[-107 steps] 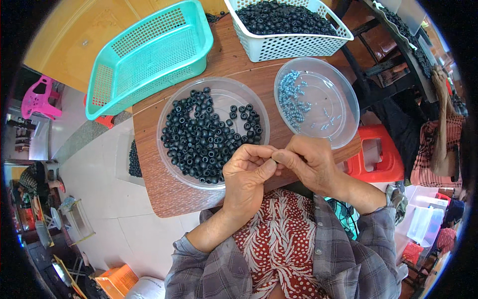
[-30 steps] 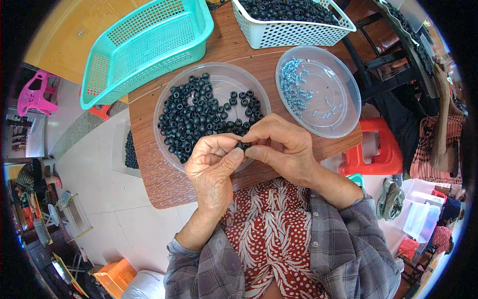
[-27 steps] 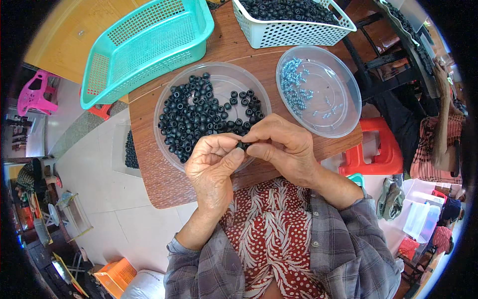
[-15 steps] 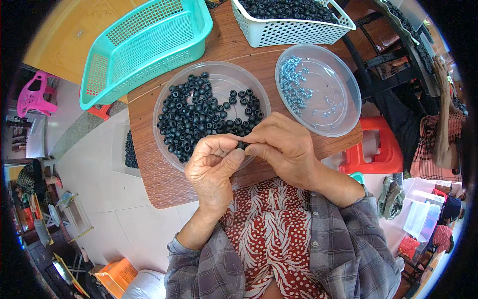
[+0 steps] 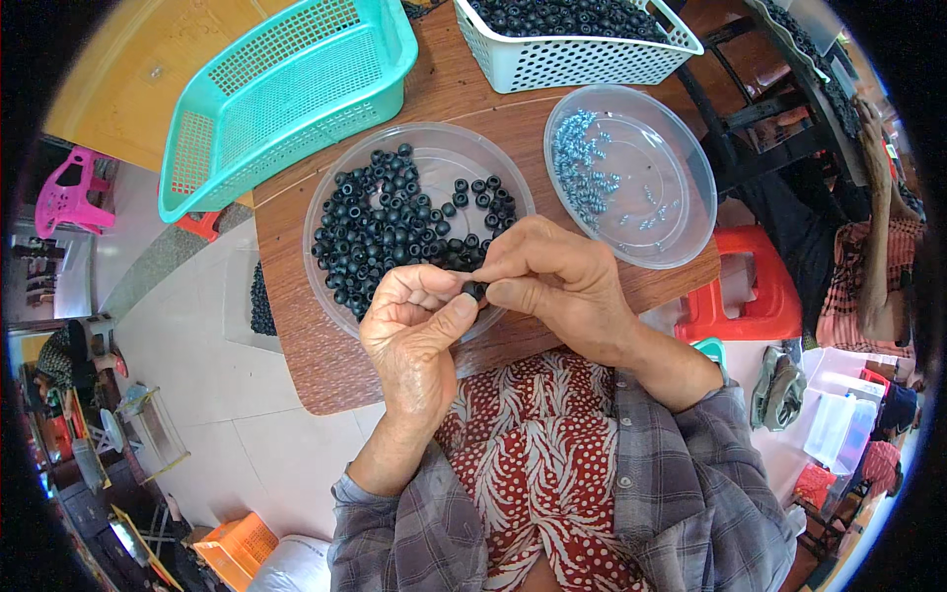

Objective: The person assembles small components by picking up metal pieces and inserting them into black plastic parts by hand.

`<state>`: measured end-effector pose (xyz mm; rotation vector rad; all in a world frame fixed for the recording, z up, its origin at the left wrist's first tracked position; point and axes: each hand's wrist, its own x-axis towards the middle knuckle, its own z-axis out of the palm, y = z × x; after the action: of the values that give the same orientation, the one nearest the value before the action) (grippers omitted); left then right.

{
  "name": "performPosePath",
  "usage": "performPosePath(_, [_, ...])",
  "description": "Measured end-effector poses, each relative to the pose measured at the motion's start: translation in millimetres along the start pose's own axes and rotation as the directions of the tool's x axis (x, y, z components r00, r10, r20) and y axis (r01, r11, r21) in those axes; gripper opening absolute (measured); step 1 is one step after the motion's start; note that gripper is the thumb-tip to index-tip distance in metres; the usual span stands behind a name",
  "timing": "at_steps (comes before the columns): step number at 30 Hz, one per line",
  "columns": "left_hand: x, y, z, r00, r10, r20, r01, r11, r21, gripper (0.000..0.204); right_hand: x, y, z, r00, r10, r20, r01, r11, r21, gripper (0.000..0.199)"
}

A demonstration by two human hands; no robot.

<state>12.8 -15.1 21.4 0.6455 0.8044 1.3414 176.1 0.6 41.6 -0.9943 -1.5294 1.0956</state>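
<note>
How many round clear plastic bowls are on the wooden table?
2. One bowl with black rings lies just beyond the hands, near the turquoise basket; the other bowl with small silvery screws lies to its right. None seems hidden.

Wood table (image 5: pixel 296 335) w/ bowls, baskets

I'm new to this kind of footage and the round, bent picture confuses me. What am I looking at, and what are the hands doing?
There is no machine here. A camera worn on a person's head looks down at their own two bare hands, and its wide lens bends straight edges. The left hand and right hand meet and pinch one small black ring between their fingertips. On the wooden table behind them sit a clear dish of black rings, a second clear dish with small silvery metal parts, an empty turquoise basket and a white basket full of black rings.
</note>
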Motion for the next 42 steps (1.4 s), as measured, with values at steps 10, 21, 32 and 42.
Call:
performPosePath(10, [-5.0, -0.4, 7.3, 0.983, 0.150, 0.109, -0.163, 0.979, 0.121, 0.020, 5.2, -3.7, -14.8, 0.859, 0.444, 0.255, -0.509, 0.794, 0.332, 0.026])
performPosePath(21, [-5.4, -6.5, 7.3, 0.958, 0.209, 0.195, -0.233, 0.966, 0.109, 0.015, 6.4, 4.5, -18.4, 0.821, 0.425, 0.381, -0.566, 0.689, 0.452, 0.026])
performPosePath(32, [-3.0, -8.1, 11.5, 0.974, 0.155, 0.164, -0.185, 0.964, 0.189, 0.012, 6.7, 13.3, -21.3, 0.809, 0.451, 0.378, -0.585, 0.685, 0.434, 0.017])
performPosePath(42, [19.4, 3.1, 15.0, 0.991, -0.132, 0.016, 0.132, 0.991, 0.028, 0.014, -2.1, 17.0, -6.2, 0.975, -0.209, -0.082, 0.189, 0.961, -0.201, 0.011])
